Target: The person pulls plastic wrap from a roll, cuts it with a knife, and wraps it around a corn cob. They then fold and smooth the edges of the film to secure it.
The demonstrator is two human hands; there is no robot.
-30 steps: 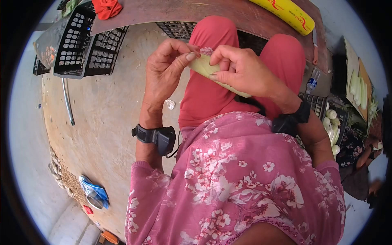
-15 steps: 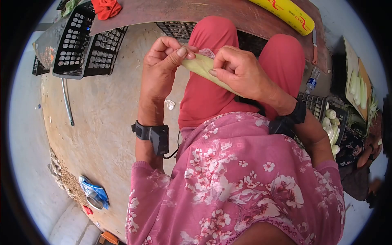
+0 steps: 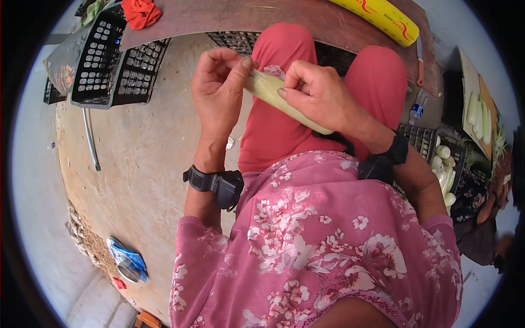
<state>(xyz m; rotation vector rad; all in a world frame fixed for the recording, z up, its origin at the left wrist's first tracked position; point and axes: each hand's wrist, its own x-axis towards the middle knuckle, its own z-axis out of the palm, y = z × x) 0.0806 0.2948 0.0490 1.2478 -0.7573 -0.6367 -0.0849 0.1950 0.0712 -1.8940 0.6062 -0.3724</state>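
A long pale green vegetable (image 3: 290,107), looking like an ear of corn in its husk, slants across my hands above the red-trousered knees. Clear cling film (image 3: 273,71) shines over it and bunches up between the hands. At its upper left end, my left hand (image 3: 224,79) pinches the film with thumb and fingertips. My right hand (image 3: 317,93) lies over the vegetable's middle, thumb and forefinger pressed together on the film, its other fingers partly hidden. The vegetable's rounded lower end sticks out beneath the right hand.
A low brown table (image 3: 219,16) ahead carries a yellow film roll (image 3: 383,19), a red cloth (image 3: 140,12) and a knife (image 3: 420,63). Black crates (image 3: 98,60) stand at left. On the right are a bottle (image 3: 418,107), crated pale vegetables (image 3: 443,164) and more on a board (image 3: 479,119).
My left hand has turned slightly and its forearm has shifted right. More of the vegetable's lower end shows below my right hand, which stays pinched in nearly the same place.
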